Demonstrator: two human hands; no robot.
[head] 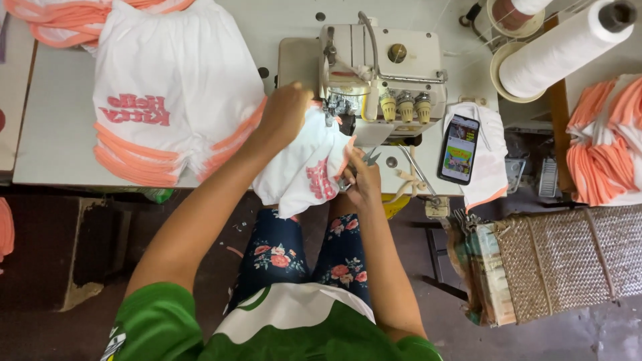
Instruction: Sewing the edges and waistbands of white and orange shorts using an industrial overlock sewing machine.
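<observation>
My left hand [286, 111] presses a small white garment with pink print [304, 170] against the front of a cream sewing machine [381, 67], close to its needle area. My right hand [362, 180] grips small thread scissors [366, 159] and also pinches the garment's right edge, where pink trim shows. The garment hangs off the white table's front edge [60, 175] over my lap.
A stack of white garments with orange trim [174, 87] lies on the table at left. A phone with a lit screen [459, 148] rests on folded cloth right of the machine. White thread cones [565, 47] stand at back right; more folded garments [605, 147] and a woven basket [568, 261] sit at right.
</observation>
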